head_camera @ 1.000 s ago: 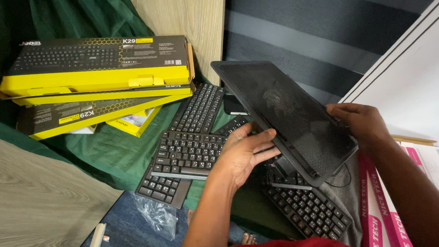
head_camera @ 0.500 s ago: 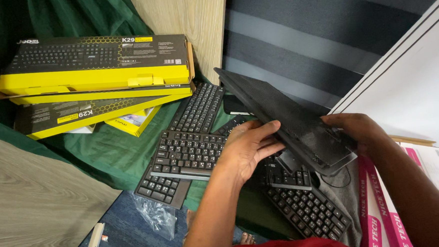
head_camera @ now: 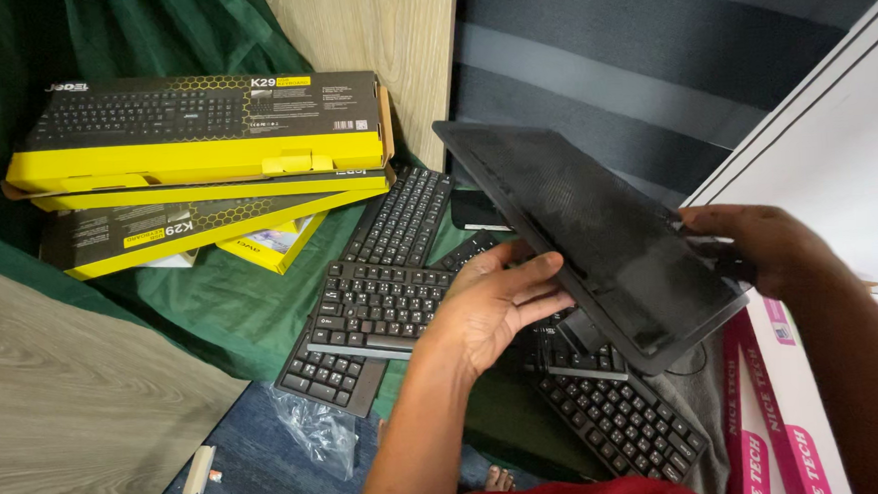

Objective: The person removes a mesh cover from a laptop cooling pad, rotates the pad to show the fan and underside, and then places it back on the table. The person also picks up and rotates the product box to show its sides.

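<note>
A flat black dusty pad with a mesh surface (head_camera: pixel 589 234) is held tilted above a pile of black keyboards. My left hand (head_camera: pixel 497 304) grips its near left edge with fingers curled under it. At the pad's right edge, my right hand (head_camera: pixel 759 245) has its fingers wrapped around the rim. Under the pad lie several black keyboards: one in the middle (head_camera: pixel 377 305), one further back (head_camera: pixel 402 214) and one at the lower right (head_camera: pixel 618 423).
Stacked yellow-and-black keyboard boxes (head_camera: pixel 198 139) lie at the upper left on a green cloth (head_camera: pixel 226 298). A wooden panel (head_camera: pixel 57 407) is at the left, white-and-pink boxes (head_camera: pixel 774 430) at the right. A crumpled plastic bag (head_camera: pixel 319 434) sits on blue fabric.
The pad was tipped nearly edge-on half a second ago; now it is turned back so its flat face shows again. Both hands kept their grip.
</note>
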